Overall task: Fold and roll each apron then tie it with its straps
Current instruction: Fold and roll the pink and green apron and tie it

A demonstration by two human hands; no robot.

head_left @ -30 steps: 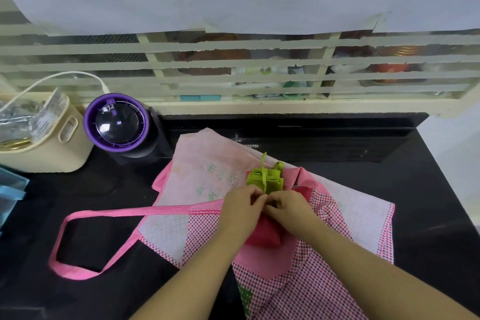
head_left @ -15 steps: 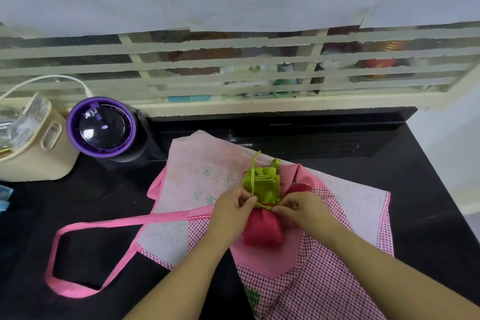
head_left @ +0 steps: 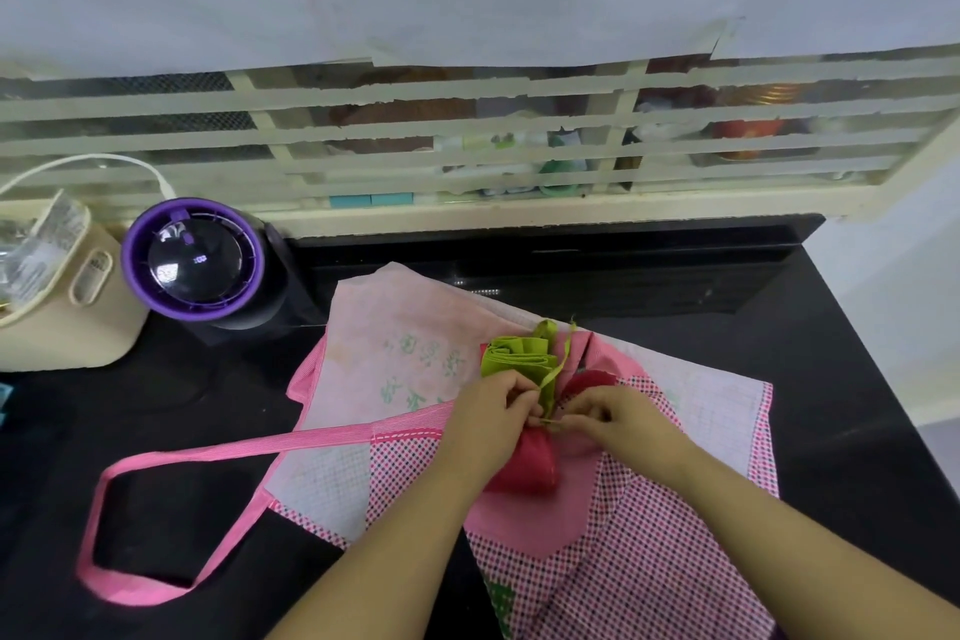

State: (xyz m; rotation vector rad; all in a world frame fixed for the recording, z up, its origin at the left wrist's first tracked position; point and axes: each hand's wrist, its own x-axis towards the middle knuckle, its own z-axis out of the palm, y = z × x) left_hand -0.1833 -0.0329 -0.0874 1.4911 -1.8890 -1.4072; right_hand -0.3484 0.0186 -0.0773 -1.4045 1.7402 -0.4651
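1. The left hand (head_left: 493, 411) has its fingers curled in tight, pinching the green strap (head_left: 546, 392) where it crosses the middle of the rolled apron (head_left: 527, 465).
2. The right hand (head_left: 615, 418) meets it fingertip to fingertip, its fingers narrowed on a thin end of the same strap. How much strap sits inside that pinch is hidden.
3. The rolled apron lies directly under both grips. Its green end fans out just beyond the fingers, away from the person. Its red end sticks out on the near side, below the left wrist.
4. From the pinch, the loose part of the strap rises up and away, passing beside the green end.
5. Under the roll and both hands lies a pink checked apron (head_left: 623, 566), spread flat. It reaches from the grips toward the person and out to the right.
6. Its pink loop (head_left: 260, 447) runs off to the left of the left hand and lies on the black counter (head_left: 857, 379).
7. Well beyond the grips and to their left stands a round appliance with a purple rim (head_left: 192, 260), and a cream tub (head_left: 67, 322) sits just beside it.
8. Straight beyond the hands, at the back of the counter, is a barred window (head_left: 467, 135).
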